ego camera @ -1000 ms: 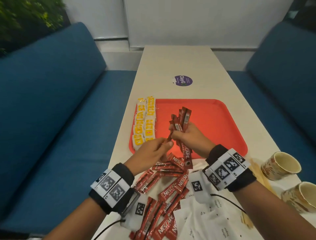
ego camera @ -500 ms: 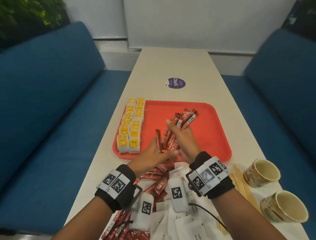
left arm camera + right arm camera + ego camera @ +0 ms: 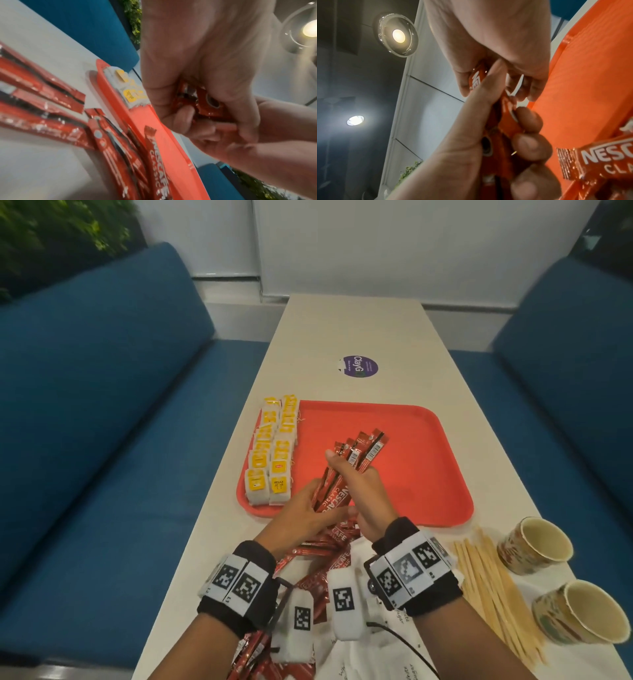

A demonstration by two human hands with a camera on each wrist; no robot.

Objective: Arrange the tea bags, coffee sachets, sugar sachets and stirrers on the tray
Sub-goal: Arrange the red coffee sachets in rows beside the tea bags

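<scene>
My right hand [image 3: 356, 484] grips a bundle of red coffee sachets [image 3: 359, 446] above the near left part of the red tray [image 3: 411, 467], their tops fanning up and to the right. The left hand [image 3: 308, 508] curls round the bundle's lower ends [image 3: 205, 106], just under the right hand [image 3: 496, 81]. Yellow-tagged tea bags [image 3: 274, 453] lie in two rows along the tray's left edge. More coffee sachets [image 3: 322, 546] lie loose on the table before the tray. White sugar sachets [image 3: 394, 655] are near my wrists. Wooden stirrers [image 3: 486, 580] lie to the right.
Two paper cups [image 3: 534, 542] [image 3: 579, 611] stand at the table's near right, beside the stirrers. A purple round sticker [image 3: 360, 366] sits on the tabletop beyond the tray. Blue sofas [image 3: 102, 405] flank the narrow table on both sides.
The left hand brought a single sachet up and now holds the bundle's lower ends. The bundle in the right hand has tilted to the right, low over the tray.
</scene>
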